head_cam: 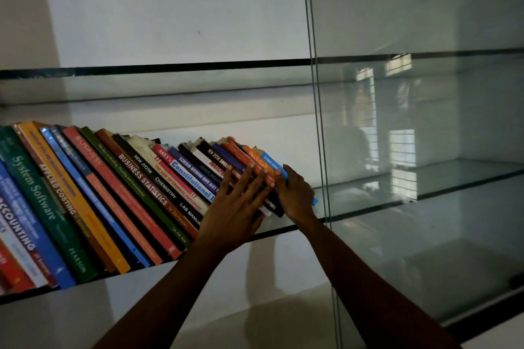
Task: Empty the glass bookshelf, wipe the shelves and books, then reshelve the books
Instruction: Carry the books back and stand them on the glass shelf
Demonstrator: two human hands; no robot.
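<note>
My left hand (238, 201) flat, fingers spread straight, pressed glossy spines of leaning books (127, 193); my right hand (296, 197), at 3 o'clock, curled round end blue book (270, 160), all on smooth glass shelf (354, 201).

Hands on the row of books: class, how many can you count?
2. The left hand lies flat, fingers spread, on spines of the books; the right hand grips the row's right end. No other hand shows.
</note>
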